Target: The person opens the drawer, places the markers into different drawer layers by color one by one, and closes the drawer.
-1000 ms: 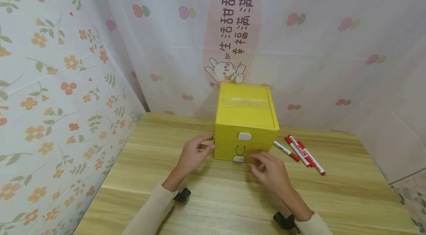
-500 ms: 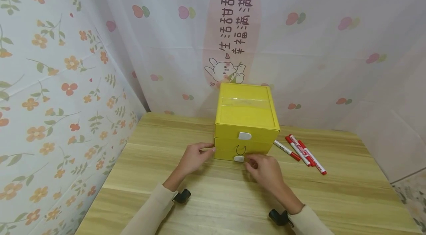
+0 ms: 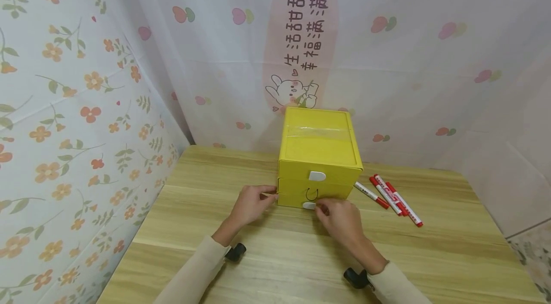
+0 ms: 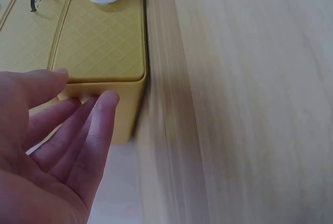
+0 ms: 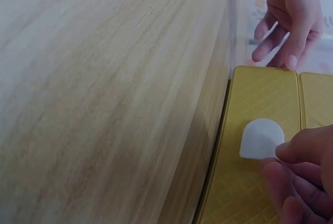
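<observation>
Yellow box (image 3: 318, 151): I see it standing on the wooden table (image 3: 292, 256), drawers facing the person.
Left hand (image 3: 251, 204): fingers mostly straight, touching the box's left side near its front edge.
Right hand (image 3: 342, 218): thumb and forefinger pinching the lower white tab (image 5: 261, 138) by its edge.
Markers (image 3: 389, 197): I find these right of the box.

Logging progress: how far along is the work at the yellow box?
Done: the left hand touches the side of the yellow box. In hand: the right hand has its fingers at the lower white tab. Remaining, probably: pulling out that tab's drawer, which looks closed.
</observation>
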`<state>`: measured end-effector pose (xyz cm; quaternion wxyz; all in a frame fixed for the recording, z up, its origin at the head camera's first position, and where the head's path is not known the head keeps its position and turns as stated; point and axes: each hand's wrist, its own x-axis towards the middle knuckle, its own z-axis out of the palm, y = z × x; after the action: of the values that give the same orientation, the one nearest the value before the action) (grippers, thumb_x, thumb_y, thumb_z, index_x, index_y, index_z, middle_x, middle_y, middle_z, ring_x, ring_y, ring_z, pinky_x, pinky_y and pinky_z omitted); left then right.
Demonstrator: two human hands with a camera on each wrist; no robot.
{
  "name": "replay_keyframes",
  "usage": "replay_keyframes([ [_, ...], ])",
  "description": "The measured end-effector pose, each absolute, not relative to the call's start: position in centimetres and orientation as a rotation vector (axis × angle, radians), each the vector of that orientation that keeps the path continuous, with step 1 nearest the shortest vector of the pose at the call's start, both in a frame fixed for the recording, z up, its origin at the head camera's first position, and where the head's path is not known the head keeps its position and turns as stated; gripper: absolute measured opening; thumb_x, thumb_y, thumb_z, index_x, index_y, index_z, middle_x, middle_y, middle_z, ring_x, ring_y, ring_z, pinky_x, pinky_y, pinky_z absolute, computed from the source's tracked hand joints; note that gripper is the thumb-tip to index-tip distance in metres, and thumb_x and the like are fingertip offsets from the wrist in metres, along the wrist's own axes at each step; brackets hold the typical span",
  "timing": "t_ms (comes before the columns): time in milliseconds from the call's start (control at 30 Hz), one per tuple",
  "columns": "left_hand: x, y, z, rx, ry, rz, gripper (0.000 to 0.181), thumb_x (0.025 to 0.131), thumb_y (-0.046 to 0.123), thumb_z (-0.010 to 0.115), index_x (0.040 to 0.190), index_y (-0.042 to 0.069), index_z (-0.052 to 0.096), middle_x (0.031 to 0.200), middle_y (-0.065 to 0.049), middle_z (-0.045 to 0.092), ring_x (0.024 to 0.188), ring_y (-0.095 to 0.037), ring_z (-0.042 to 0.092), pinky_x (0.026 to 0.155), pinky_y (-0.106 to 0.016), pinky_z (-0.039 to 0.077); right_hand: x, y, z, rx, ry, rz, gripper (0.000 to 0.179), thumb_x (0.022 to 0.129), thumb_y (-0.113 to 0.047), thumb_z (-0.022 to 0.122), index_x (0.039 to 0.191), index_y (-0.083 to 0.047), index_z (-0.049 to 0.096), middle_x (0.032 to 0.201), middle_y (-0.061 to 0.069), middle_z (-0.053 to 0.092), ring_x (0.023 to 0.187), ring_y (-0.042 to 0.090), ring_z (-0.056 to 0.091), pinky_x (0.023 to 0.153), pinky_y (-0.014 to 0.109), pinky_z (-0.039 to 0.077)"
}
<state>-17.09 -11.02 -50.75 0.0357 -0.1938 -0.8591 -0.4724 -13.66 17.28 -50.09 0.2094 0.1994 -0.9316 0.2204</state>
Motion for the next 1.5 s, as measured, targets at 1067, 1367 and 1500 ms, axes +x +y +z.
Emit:
replay_keyframes([
  [1067, -17.4, -11.1, -51.0, -0.734, -2.573, -1.159, 0.014, 0.101, 0.004, 0.079, 0.112, -0.002, 0.084, 0.113, -0.015, 0.082, 0.093, -0.023, 0.082, 0.080, -0.040, 0.068, -13.1, 17.0, -49.7, 0.627, -2.563, 0.486, 0.006, 0.087, -0.007, 0.089, 0.087, -0.011, 0.084, 0.081, 0.002, 0.078, 0.055, 0.012, 0.062, 0.043, 0.032, 0.050],
  [1367, -17.6, -11.1, -51.2, -0.742, -2.555, -1.188, 0.014, 0.100, 0.002, 0.080, 0.112, -0.003, 0.083, 0.112, -0.015, 0.082, 0.090, -0.023, 0.082, 0.077, -0.034, 0.068, -12.2, 17.0, -49.5, 0.635, -2.552, 0.441, 0.010, 0.083, -0.006, 0.092, 0.085, -0.011, 0.084, 0.079, 0.002, 0.078, 0.051, 0.008, 0.053, 0.041, 0.027, 0.043],
  [1500, -17.6, -11.1, -51.3, -0.747, -2.545, -1.218, 0.013, 0.100, 0.000, 0.079, 0.112, -0.005, 0.083, 0.111, -0.016, 0.082, 0.088, -0.024, 0.082, 0.075, -0.032, 0.068, -11.7, 17.0, -49.4, 0.654, -2.548, 0.411, 0.013, 0.081, -0.005, 0.094, 0.085, -0.012, 0.084, 0.079, 0.001, 0.078, 0.050, 0.009, 0.054, 0.040, 0.024, 0.040],
])
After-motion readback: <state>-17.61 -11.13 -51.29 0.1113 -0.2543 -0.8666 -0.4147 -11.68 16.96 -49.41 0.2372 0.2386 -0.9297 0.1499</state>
